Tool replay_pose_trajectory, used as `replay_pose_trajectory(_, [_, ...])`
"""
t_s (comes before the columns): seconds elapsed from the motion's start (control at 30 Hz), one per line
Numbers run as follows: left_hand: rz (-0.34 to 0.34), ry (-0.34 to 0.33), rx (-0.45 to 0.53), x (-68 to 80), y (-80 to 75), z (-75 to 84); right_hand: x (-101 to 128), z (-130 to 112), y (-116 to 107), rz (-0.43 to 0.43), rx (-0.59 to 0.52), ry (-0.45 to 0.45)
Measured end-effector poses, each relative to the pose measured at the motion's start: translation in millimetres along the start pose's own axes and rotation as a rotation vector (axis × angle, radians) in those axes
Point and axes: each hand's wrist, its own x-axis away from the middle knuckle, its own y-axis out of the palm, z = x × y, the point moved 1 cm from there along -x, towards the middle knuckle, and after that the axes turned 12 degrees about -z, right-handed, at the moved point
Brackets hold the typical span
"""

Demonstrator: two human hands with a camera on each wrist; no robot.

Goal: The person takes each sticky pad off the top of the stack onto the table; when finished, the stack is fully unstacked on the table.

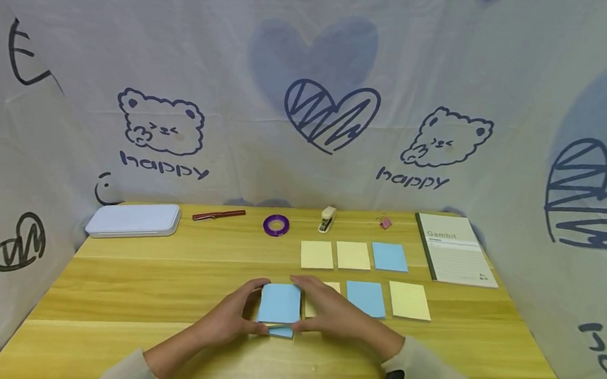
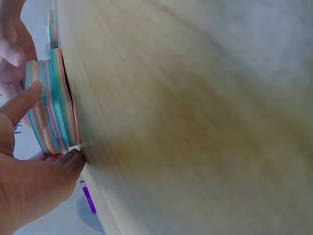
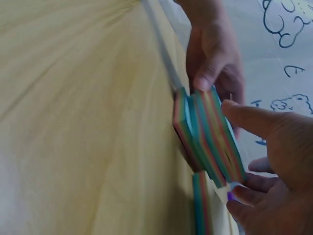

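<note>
In the head view, a stack of sticky note pads [image 1: 280,303] with a blue one on top is between both hands. My left hand [image 1: 228,315] grips its left side, with the thumb at the near corner. The right hand [image 1: 335,313] holds the opposite side between thumb and fingers. Another blue sticky note pad [image 1: 281,332] pokes out beneath the near edge. Striped, multicoloured edges of the stack [image 2: 46,107] show in the left wrist view; its layers sit slightly offset. A yellow pad [image 1: 310,309] lies partly hidden behind the right hand.
More pads lie to the right in two rows, including a blue pad [image 1: 366,299] and a yellow pad [image 1: 410,301]. Along the back are a white case [image 1: 133,220], a pen [image 1: 219,215], purple tape [image 1: 276,225], a stapler [image 1: 327,220], a pink clip [image 1: 384,222] and a notebook [image 1: 455,249].
</note>
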Motion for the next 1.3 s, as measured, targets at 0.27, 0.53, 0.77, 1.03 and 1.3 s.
replay_pose_trajectory(0.27, [-0.009, -0.005, -0.002, 0.0, -0.6, 0.3, -6.3, -1.8, 8.5, 0.025, 0.027, 0.021])
replay_pose_trajectory(0.53, [-0.015, -0.002, 0.008, -0.5, -0.2, -1.2, -0.8, -2.7, 7.9, 0.054, 0.075, -0.007])
replay_pose_trajectory(0.77, [-0.010, -0.003, 0.005, 1.2, -0.1, -1.1, 16.7, -2.3, 5.0, 0.083, 0.047, -0.015])
replay_pose_trajectory(1.03, [0.001, -0.013, -0.013, 1.3, 1.3, -0.1, 54.7, 2.4, 15.4, 0.089, 0.006, 0.000])
replay_pose_trajectory(1.3, [0.015, -0.016, -0.044, 0.7, 1.3, 0.5, 91.9, 13.4, 29.9, 0.094, 0.056, 0.015])
